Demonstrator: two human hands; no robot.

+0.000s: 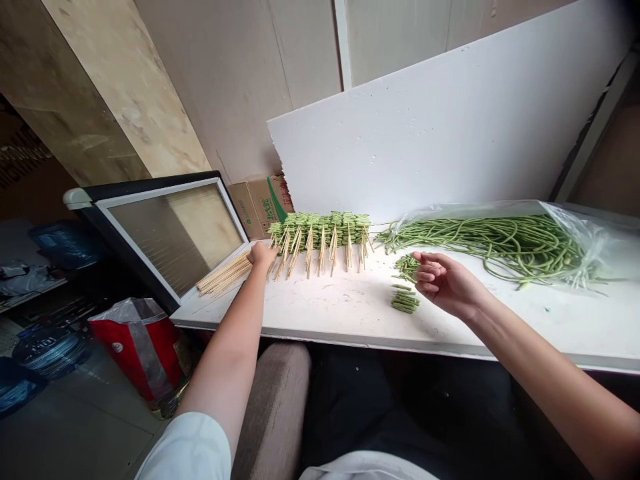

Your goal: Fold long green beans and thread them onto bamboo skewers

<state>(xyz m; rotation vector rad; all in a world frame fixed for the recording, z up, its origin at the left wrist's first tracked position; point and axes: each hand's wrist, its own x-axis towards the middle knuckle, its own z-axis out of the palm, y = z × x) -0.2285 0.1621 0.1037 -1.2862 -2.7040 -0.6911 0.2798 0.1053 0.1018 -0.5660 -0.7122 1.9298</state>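
My left hand (263, 255) is at the left end of a stack of skewered green bean pieces (327, 227), beside a bundle of loose bamboo skewers (223, 279). Its fingers look closed, and the back of the hand hides what they hold, if anything. Bare stick ends jut from the stack toward me in several clusters. My right hand (447, 283) hovers at the right, palm partly showing, its fingers loosely curled with nothing visible in them. Just left of it lie a heap of cut bean pieces (407, 265) and a small, neatly aligned group of bean pieces (405, 300).
Long uncut beans (520, 243) lie in a clear plastic bag (580, 233) on the right of the white table (335, 310). A framed glass panel (175, 230) leans at the left, near a cardboard box (257, 203). A white board (425, 133) stands behind. A red bag (145, 350) is on the floor.
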